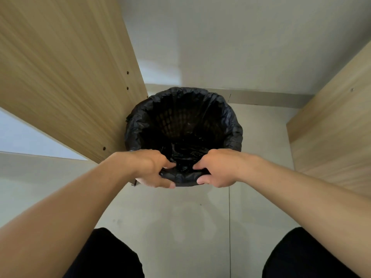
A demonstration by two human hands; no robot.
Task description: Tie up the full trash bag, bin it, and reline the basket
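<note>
Head view: black trash bag (230, 125), glossy and crinkled, lining a lattice-walled basket (176, 119) on the pale floor (180, 227) between two wood-grain panels (60, 77), its edge folded out over the rim. Left hand (149, 167) and right hand (215, 167) both pinched closed on the bag's near edge, side by side, thumbs beneath, fingers inside.

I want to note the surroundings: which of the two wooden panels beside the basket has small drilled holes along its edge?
The left wooden panel, which shows dark holes near the basket; the right wooden panel shows none.
</note>
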